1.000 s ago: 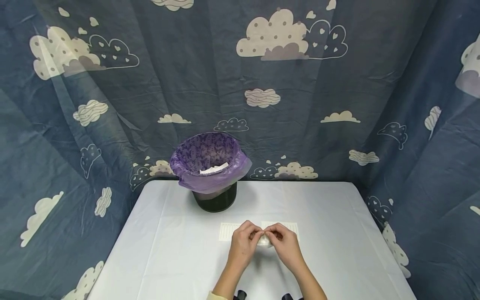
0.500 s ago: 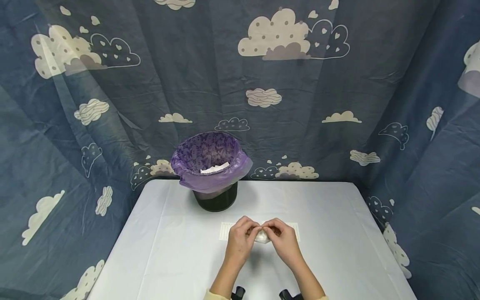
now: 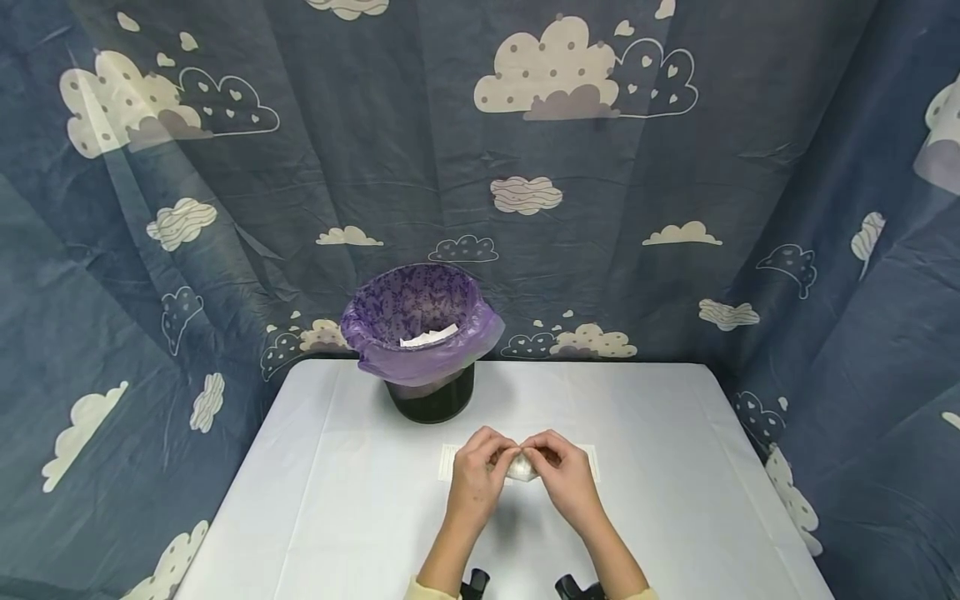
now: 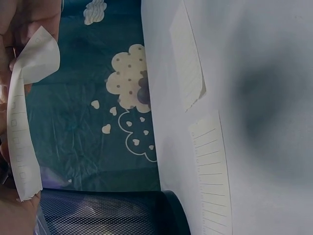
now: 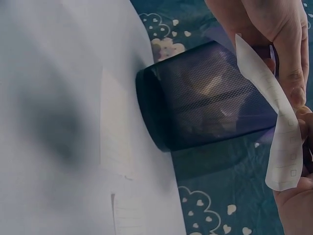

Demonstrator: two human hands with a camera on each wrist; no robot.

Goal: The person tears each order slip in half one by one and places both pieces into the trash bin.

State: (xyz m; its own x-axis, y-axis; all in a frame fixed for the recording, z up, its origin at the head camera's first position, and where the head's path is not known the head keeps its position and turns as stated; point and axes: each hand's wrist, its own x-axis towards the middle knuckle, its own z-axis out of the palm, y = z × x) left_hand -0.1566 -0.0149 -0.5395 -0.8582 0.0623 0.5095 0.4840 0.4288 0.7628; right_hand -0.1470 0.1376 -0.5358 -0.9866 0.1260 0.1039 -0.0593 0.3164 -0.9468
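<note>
Both hands meet above the middle of the white table (image 3: 360, 500). The left hand (image 3: 476, 479) and the right hand (image 3: 568, 483) pinch a small pale paper strip (image 3: 522, 469) between thumbs and fingers, fingertips nearly touching. In the left wrist view the paper strip (image 4: 22, 132) shows a column of small printed squares, and one end is bent over. The right wrist view shows the paper strip (image 5: 281, 137) twisted near its middle. Below the hands, two lined paper pieces lie on the table: a left piece (image 3: 447, 463) and a right piece (image 3: 593, 457), both partly hidden.
A dark mesh wastebasket (image 3: 433, 402) stands at the back left of the table. Its purple bag liner (image 3: 420, 367) folds over the rim, and white paper scraps (image 3: 429, 337) lie inside. A blue cloud-print curtain (image 3: 420, 167) hangs behind and at both sides.
Both hands have risen slightly in the head view, moving a little away from the person, with the paper strip between them. The wastebasket and the paper pieces on the table have stayed put.
</note>
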